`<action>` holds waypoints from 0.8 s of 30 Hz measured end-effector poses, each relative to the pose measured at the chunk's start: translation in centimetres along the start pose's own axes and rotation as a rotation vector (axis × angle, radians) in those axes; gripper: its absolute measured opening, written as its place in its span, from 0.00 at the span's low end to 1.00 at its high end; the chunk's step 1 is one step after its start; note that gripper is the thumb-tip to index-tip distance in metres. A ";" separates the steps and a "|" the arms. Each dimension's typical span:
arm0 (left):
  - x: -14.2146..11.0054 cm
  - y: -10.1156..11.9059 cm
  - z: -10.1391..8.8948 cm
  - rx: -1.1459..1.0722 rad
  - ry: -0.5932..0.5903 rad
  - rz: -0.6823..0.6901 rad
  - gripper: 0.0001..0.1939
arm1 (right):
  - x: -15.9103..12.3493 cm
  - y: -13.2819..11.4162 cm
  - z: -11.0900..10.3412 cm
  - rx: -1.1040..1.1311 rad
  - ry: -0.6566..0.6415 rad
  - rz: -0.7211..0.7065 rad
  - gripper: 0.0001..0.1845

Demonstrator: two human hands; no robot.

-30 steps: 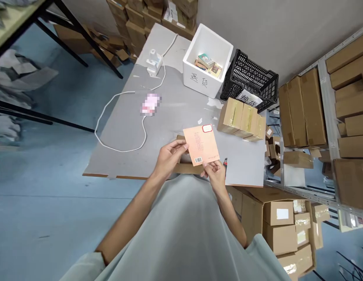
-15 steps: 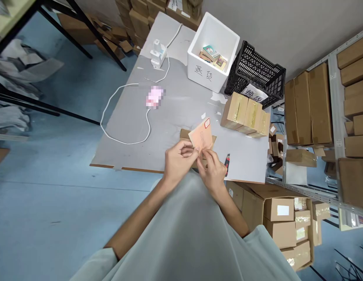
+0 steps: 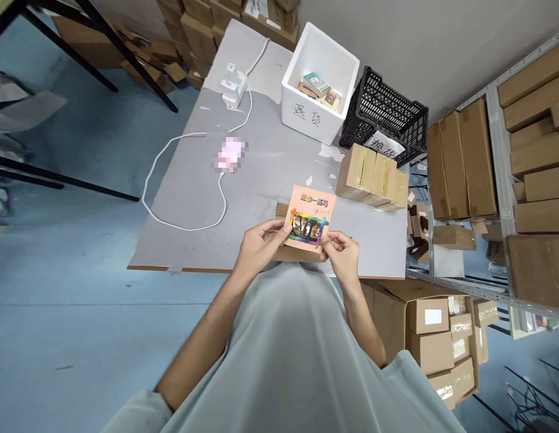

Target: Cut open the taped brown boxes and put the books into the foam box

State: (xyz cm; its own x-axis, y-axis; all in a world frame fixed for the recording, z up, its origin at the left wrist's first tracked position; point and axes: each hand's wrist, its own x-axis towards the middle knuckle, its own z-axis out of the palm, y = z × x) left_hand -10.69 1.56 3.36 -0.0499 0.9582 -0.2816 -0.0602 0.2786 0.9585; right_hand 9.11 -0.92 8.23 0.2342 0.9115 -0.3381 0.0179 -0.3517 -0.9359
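A thin pink printed card (image 3: 310, 210), with coloured lettering and a rainbow-edged picture facing up, is held between my two hands. My left hand (image 3: 260, 245) pinches its lower left edge, thumb on top. At its lower right corner, my right hand (image 3: 341, 254) grips it between thumb and fingers. Directly beneath the card lies a small cardboard box (image 3: 295, 254) at the table's front edge, mostly covered by the card and hands.
On the grey table (image 3: 184, 186) are a white bin (image 3: 313, 120) holding small packs, a black crate (image 3: 387, 114), taped cartons (image 3: 367, 174), a power strip (image 3: 234, 87) and a white cable (image 3: 184, 227). A large carton (image 3: 387, 313) of boxes stands at right, beside shelving (image 3: 505, 180).
The card has turned from its plainer side with a red outline to the picture side and now lies flatter. My hands have spread apart to its two lower edges. The view has shifted slightly.
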 end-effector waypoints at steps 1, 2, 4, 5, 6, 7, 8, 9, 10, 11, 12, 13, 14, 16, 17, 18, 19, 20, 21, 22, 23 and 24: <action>-0.2 0.2 -0.2 -0.026 -0.046 -0.026 0.33 | -0.1 -0.1 0.2 0.015 0.004 0.012 0.23; -0.4 0.4 -0.4 -0.043 -0.071 -0.040 0.33 | -0.1 -0.2 0.4 0.024 0.015 0.020 0.24; -1.0 1.0 -0.7 -0.066 -0.077 -0.049 0.31 | -0.2 -0.2 0.9 0.031 0.049 0.019 0.25; -1.2 1.2 -0.8 -0.074 -0.071 -0.048 0.31 | -0.3 -0.1 1.2 0.031 0.065 0.014 0.25; -1.4 1.3 -1.0 -0.080 -0.067 -0.046 0.30 | -0.3 0.1 1.5 0.028 0.078 0.006 0.25; -1.5 1.4 -1.3 -0.085 -0.063 -0.043 0.30 | -0.4 0.3 1.8 0.023 0.087 -0.002 0.26; -1.6 1.4 -1.6 -0.090 -0.062 -0.041 0.29 | -0.4 0.5 2.1 0.016 0.095 -0.012 0.26; -1.5 1.3 -1.9 -0.097 -0.063 -0.040 0.29 | -0.5 0.8 2.5 0.007 0.102 -0.023 0.26; -1.5 1.2 -2.4 -0.108 -0.066 -0.039 0.28 | -0.7 1.0 2.9 -0.004 0.108 -0.036 0.26; -1.4 1.0 -2.8 -0.118 -0.068 -0.038 0.28 | -0.8 1.3 3.3 -0.019 0.113 -0.052 0.26; -1.2 0.8 -3.3 -0.126 -0.068 -0.037 0.28 | -1.0 1.5 3.8 -0.040 0.124 -0.074 0.26; -1.1 0.6 -3.8 -0.129 -0.065 -0.032 0.27 | -1.3 1.6 4.3 -0.070 0.142 -0.104 0.27; -1.0 0.5 -4.3 -0.126 -0.057 -0.021 0.26 | -1.7 1.8 4.9 -0.113 0.171 -0.146 0.27; -1.0 0.1 -5.2 -0.097 -0.026 0.022 0.23 | -2.6 1.9 6.3 -0.216 0.241 -0.260 0.27; -1.1 0.0 -5.5 -0.068 -0.006 0.057 0.21 | -3.1 1.9 7.2 -0.258 0.262 -0.311 0.26; -1.2 -0.1 -5.8 -0.028 0.012 0.102 0.19 | -3.7 2.0 8.1 -0.282 0.261 -0.344 0.25; -1.4 -0.3 -6.1 0.019 0.028 0.158 0.17 | -4.3 2.1 9.1 -0.285 0.237 -0.353 0.25; -1.7 -0.4 -6.2 0.066 0.035 0.221 0.15 | -4.8 2.3 10.1 -0.267 0.201 -0.339 0.26; -2.0 -0.5 -6.3 0.109 0.032 0.288 0.13 | -5.3 2.5 11.0 -0.240 0.168 -0.313 0.28; -2.3 -0.7 -6.4 0.143 0.017 0.354 0.11 | -5.6 2.8 11.8 -0.213 0.148 -0.286 0.30; -2.6 -0.8 -6.5 0.167 -0.006 0.411 0.09 | -5.8 3.0 12.3 -0.192 0.147 -0.264 0.31; -2.8 -0.9 -6.6 0.182 -0.038 0.454 0.08 | -5.9 3.3 12.7 -0.180 0.166 -0.249 0.32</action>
State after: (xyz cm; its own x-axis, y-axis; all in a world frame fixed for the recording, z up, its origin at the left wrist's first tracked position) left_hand -17.07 -1.85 2.97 0.0057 0.9862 0.1655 0.1349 -0.1648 0.9771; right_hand -4.53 -4.72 5.90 0.3559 0.9321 -0.0672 0.2615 -0.1684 -0.9504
